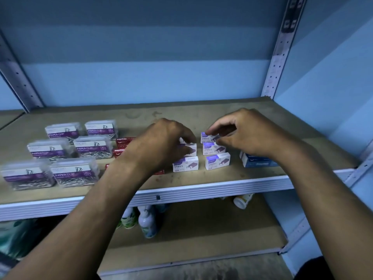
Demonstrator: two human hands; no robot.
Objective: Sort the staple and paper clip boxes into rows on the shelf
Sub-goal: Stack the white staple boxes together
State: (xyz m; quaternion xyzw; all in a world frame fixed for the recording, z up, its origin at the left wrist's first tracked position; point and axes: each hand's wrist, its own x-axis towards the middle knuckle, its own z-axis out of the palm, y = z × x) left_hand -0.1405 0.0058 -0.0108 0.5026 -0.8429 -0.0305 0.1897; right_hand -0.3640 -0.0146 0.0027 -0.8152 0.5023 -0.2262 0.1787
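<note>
Small white-and-purple staple boxes stand in two short columns at mid-shelf. My left hand (164,141) curls over the left column, fingers on the middle box (190,149), hiding the box behind it. My right hand (242,134) pinches the rear box of the right column (206,137). In front of those are the front-left box (185,164), the right column's middle box (213,148) and its front box (217,161). Several clear paper clip boxes (92,147) sit in rows at the left. Red staple boxes (123,141) lie partly hidden behind my left forearm.
A blue staple box (255,160) sits under my right wrist near the shelf's (222,184) front right. Perforated metal uprights (279,51) flank the shelf. Spray bottles (147,221) and a tipped white bottle (242,201) stand on the lower shelf.
</note>
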